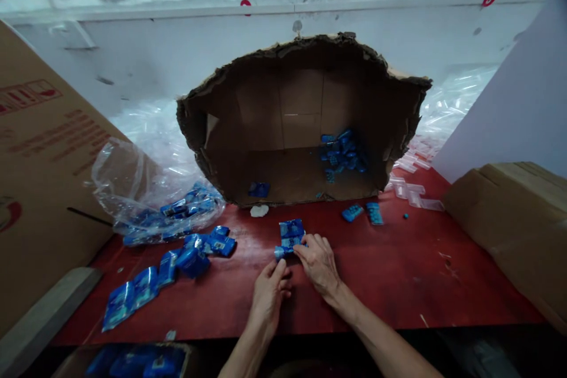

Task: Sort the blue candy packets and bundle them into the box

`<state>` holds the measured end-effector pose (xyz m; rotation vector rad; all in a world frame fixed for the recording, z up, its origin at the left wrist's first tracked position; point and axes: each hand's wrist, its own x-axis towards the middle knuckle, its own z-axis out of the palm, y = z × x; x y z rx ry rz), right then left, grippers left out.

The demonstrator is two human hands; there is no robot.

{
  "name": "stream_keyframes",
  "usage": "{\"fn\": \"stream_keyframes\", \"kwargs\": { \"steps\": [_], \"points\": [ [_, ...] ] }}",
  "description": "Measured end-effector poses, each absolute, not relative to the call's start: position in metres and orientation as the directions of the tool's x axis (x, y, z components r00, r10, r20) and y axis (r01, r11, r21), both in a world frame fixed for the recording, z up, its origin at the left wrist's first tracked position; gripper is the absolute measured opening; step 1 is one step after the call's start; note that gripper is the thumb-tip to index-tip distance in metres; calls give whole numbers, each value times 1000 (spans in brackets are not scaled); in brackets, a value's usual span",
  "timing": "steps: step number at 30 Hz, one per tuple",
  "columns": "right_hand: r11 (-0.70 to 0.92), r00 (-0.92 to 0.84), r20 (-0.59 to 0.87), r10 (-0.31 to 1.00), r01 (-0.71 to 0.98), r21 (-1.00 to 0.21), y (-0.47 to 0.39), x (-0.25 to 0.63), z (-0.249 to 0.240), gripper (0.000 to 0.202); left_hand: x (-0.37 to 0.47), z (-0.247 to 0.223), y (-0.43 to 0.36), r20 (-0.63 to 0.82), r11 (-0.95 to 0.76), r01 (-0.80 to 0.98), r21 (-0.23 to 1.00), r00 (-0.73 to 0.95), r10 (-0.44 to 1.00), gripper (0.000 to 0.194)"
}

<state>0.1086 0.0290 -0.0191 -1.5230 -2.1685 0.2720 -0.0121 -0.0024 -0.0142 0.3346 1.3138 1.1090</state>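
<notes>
In front of the box, a short strip of shiny blue packets (291,228) lies on the red table, its near end folded or rolled up. My right hand (319,263) pinches the near end at its right side, the fingertips partly covering it. Just below the strip's left end is my left hand (267,295), with fingers loosely curled and apart; the thumb tip comes close to the packet, and I cannot tell if it touches. To the left, a longer chain of blue packets (145,288) stretches across the table, with a rounded blue piece (192,263) beside it.
A torn-open cardboard box (303,124) stands behind, with small blue pieces (345,152) inside. Left is a clear plastic bag (119,171) of blue packets. Two small blue packs (374,213) and clear plastic pieces (416,195) lie right. Cartons (509,230) flank the table (398,283).
</notes>
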Motion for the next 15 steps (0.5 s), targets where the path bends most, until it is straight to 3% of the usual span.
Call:
{"fn": "stream_keyframes", "kwargs": {
  "steps": [2,4,7,10,15],
  "points": [
    [387,-263,299,917,766,-514,22,113,-11,22,-9,-13,2,-553,454,-461,762,-100,827,28],
    [362,-202,303,931,617,-699,18,116,-9,18,-6,-12,4,-528,435,-475,765,-77,845,26],
    [85,-89,66,994,222,-971,19,119,-16,25,-2,-10,4,-513,440,-450,777,-47,857,24],
    [-127,-118,-128,985,13,-992,23,120,-26,19,3,-11,5,-487,435,-397,808,-36,873,21],
    [-115,-52,-118,992,62,-991,20,121,-32,21,8,-16,11,-455,420,-376,826,-5,891,20]
  ]
}}
